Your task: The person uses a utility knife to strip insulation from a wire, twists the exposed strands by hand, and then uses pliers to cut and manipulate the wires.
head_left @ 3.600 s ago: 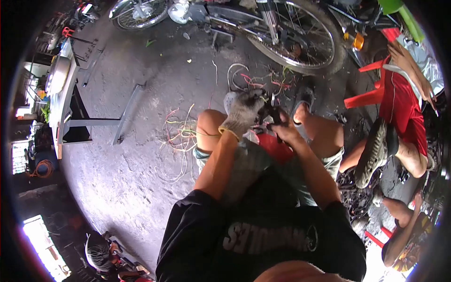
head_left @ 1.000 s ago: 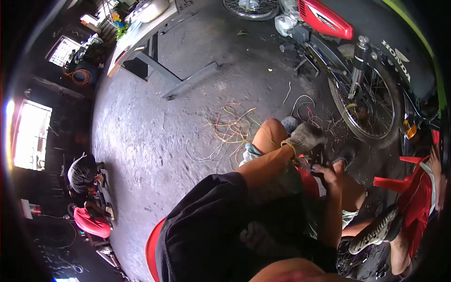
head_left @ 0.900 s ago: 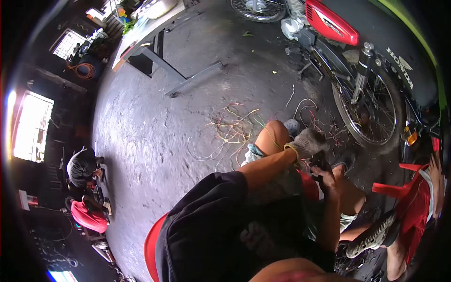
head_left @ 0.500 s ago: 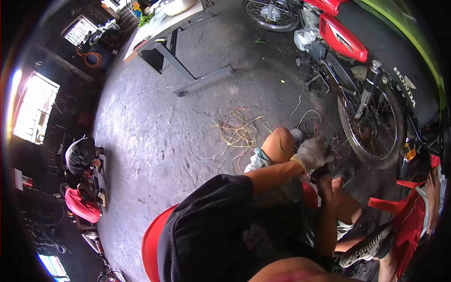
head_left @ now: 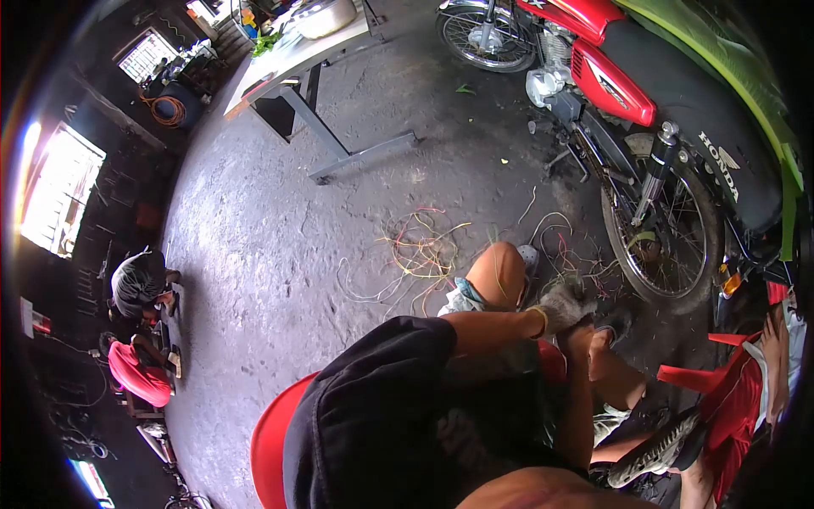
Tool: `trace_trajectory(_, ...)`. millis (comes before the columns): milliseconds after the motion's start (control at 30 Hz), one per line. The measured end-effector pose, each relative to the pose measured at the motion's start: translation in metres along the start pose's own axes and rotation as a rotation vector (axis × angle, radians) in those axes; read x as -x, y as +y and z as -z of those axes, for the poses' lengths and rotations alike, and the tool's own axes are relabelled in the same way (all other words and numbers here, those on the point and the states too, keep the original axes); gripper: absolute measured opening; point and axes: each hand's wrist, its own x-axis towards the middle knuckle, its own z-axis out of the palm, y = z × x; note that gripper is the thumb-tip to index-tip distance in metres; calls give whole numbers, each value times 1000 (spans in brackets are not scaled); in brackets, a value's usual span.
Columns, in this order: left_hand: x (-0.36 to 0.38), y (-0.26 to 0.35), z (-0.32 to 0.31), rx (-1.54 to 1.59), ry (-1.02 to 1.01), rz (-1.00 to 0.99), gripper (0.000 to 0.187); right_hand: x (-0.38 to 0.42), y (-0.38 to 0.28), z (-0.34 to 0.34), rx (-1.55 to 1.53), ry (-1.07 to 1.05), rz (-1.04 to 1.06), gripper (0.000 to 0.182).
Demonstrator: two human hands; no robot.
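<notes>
My left hand [head_left: 564,307], in a pale work glove, is closed above my lap, its fingers curled around something too small to make out. Just below it, almost touching, my bare right hand [head_left: 579,339] is also closed; what it grips is hidden. Thin loose wires [head_left: 564,246] lie on the floor beyond my gloved hand. A larger tangle of yellow, red and white wires [head_left: 421,246] spreads to the left of my knee [head_left: 498,273].
A red motorcycle [head_left: 610,85] stands at the upper right, its wheel [head_left: 666,225] close to the wires. A metal-legged table [head_left: 318,38] is at the top. Two people [head_left: 140,369] crouch at the far left. Another person's red clothing [head_left: 733,407] shows at the right.
The view has shifted slightly. My gloved hand has moved down and left, and my right hand has turned, showing more bare skin beside the glove.
</notes>
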Motion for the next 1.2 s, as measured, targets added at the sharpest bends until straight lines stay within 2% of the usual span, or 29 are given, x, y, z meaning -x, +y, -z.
trace_trajectory(67, -15, -20, -20, -72, 185, -224, 39, -13, -41, 23, 52, 106, 65, 51)
trace_trajectory(100, -12, -13, -14, -68, 181, -227, 39, -17, -50, 29, 57, 107, 61, 51)
trace_trajectory(167, -3, 9, 19, 188, 167, 27, 40, -23, -60, 32, -194, 51, -74, 60)
trace_trajectory(200, 11, 27, 41, 188, 164, 28, 40, -20, -65, 29, -195, 51, -77, 60)
trace_trajectory(267, 37, 63, 82, 527, -104, 200, 35, -18, -69, 18, -584, 112, -316, 59)
trace_trajectory(300, 35, 62, 77, 528, -107, 198, 35, -18, -54, 12, -581, 115, -318, 59)
trace_trajectory(367, 28, 52, 60, 474, -18, 64, 36, -15, -12, -1, 44, -21, -166, 59)
trace_trajectory(400, 23, 46, 50, 474, -30, 60, 36, -18, -20, 5, 49, -16, -176, 59)
trace_trajectory(467, 11, 33, 28, 627, 94, -149, 35, -34, -53, 29, 537, -471, -286, 58)
trace_trajectory(500, 2, 24, 18, 698, 103, -135, 28, -10, 26, -28, 541, -240, -377, 65)
trace_trajectory(567, -65, -77, -71, 706, 318, -331, 30, -21, 1, -26, 328, -108, -390, 61)
trace_trajectory(633, -25, -15, -2, 418, 215, -146, 27, -23, -15, -26, 190, -7, -428, 57)
trace_trajectory(700, -4, 22, 22, 302, 113, -16, 27, -23, -31, -16, 118, 28, -496, 54)
trace_trajectory(767, -26, -7, 5, -352, 214, -320, 26, -31, -66, 15, 41, 30, -586, 55)
trace_trajectory(800, -38, -25, -8, 41, 215, -203, 22, -28, -62, 14, 46, 30, -608, 55)
trace_trajectory(900, -17, 15, 17, 114, 213, -282, 19, -28, -56, 8, -145, 140, -645, 61)
trace_trajectory(967, -12, 38, 30, 407, 126, 22, 20, -32, -55, 8, -88, 121, -655, 61)
trace_trajectory(1100, -10, 45, 33, 618, 94, 95, 22, -29, -53, 9, -48, 40, -647, 59)
trace_trajectory(1200, -12, 43, 30, 650, 99, 31, 23, -30, -63, 13, -68, 64, -672, 58)
